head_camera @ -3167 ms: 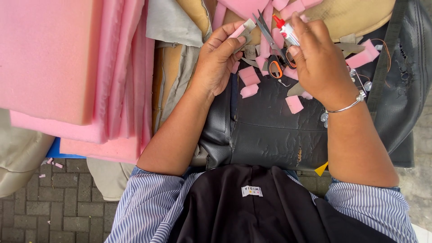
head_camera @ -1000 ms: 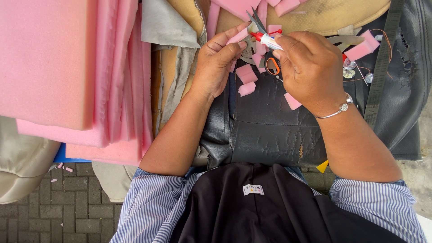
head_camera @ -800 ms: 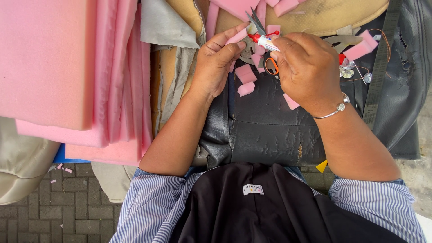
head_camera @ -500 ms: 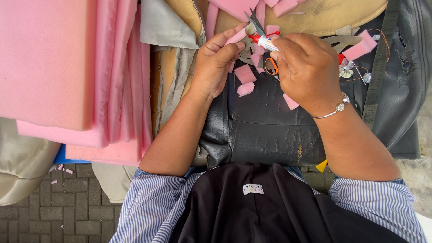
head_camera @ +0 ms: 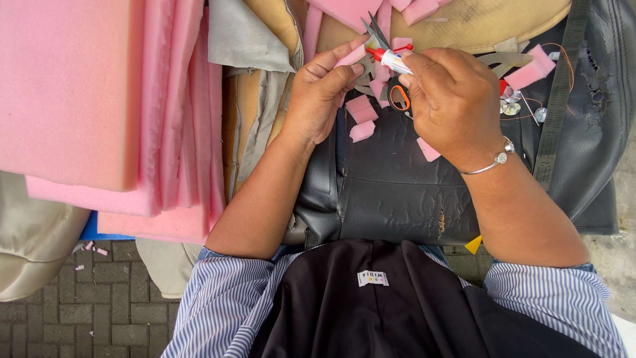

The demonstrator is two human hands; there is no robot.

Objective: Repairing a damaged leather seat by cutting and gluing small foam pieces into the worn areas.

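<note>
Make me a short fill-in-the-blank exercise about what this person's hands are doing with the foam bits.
1. The right hand holds a small white tube with a ____ cap.
2. The left hand pinches a small piece of ____ foam.
3. A thin silver bracelet sits on the ____ wrist.
4. The thick foam sheets are stacked on the person's ____ side.

Missing words: red; pink; right; left

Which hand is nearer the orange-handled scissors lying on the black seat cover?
Right. The right hand sits just beside the scissors, gripping a small tube; the left hand is farther off, across the foam scraps.
</note>
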